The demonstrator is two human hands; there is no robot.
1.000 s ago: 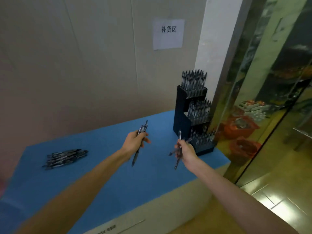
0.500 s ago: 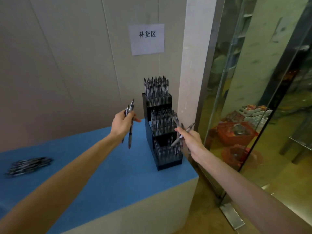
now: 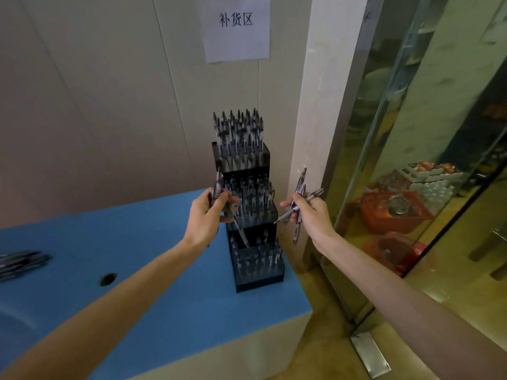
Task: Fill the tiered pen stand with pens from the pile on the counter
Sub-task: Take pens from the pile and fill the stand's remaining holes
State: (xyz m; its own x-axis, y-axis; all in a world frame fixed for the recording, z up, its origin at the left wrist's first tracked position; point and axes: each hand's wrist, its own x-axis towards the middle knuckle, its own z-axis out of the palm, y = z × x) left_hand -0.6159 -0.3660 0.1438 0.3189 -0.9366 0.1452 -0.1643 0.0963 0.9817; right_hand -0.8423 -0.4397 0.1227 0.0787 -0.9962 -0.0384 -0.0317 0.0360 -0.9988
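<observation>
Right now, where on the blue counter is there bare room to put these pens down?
Bare blue counter lies between the pen pile at the left edge and the pen stand, around a small hole. The stand's tiers look crowded, and both hands hold pens there.

You have one view only, worn on the head, looking forward and down at the tiered pen stand (image 3: 248, 204) from close in front and slightly left of it. Both forearms reach in from the bottom edge toward the stand.
</observation>
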